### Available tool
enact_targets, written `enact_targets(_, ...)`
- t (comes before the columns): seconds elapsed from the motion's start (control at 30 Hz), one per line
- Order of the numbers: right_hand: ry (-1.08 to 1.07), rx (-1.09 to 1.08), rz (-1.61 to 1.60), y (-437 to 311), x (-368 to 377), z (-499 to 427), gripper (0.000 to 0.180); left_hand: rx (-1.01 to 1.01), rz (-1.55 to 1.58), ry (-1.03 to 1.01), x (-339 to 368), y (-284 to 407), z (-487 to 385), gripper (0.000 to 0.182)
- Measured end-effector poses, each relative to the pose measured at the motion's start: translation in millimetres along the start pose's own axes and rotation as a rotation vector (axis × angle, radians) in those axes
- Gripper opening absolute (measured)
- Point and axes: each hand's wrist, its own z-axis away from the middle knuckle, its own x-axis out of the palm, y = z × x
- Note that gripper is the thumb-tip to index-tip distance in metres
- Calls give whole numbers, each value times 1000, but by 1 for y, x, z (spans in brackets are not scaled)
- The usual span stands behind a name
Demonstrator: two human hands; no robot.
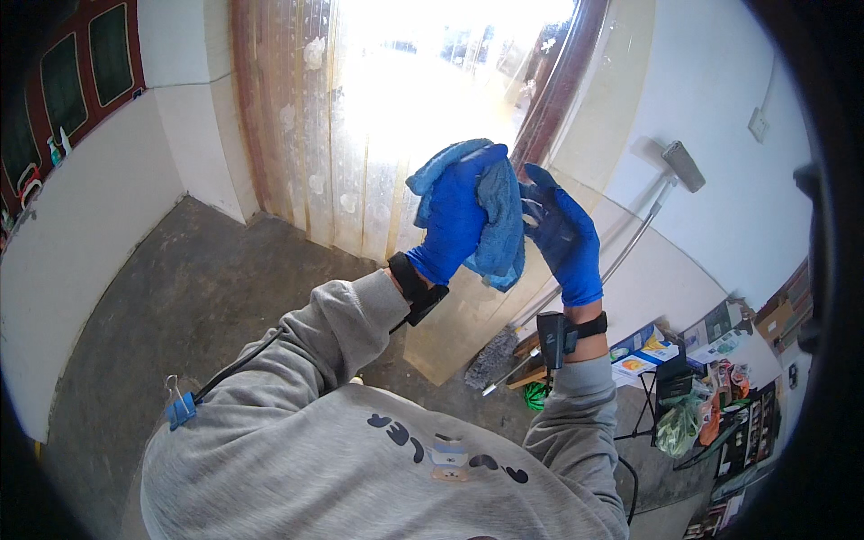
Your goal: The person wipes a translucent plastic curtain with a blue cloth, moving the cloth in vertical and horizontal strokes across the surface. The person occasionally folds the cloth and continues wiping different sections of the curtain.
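My left hand, in a blue glove, grips a folded blue cloth in front of a doorway. Folds of the cloth stick out on both sides of the hand and hang below it. Close to the cloth's right side is my right hand, also gloved in blue, with its fingers bent and somewhat apart. Its fingertips are blurred, and I see nothing held in it. Behind the hands hangs a translucent plastic strip curtain with pale floral marks, brightly lit from beyond.
A long-handled squeegee or mop leans against the right wall. Near its lower end are a grey fluffy duster head and a green striped ball. Boxes and plastic bags crowd the right. A low white wall runs along the left.
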Motion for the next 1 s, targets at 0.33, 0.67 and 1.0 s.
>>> enact_targets(0.33, 48, -29, -5, 4, 6, 2, 58, 249, -227, -88, -8, -1, 3, 20)
enact_targets(0.67, 88, -92, 13, 14, 1, 4, 50, 136, 37, -231, 1, 9, -8, 26)
enact_targets(1.0, 148, -68, -14, 13, 9, 7, 47, -416, 626, -68, -6, 16, -14, 38)
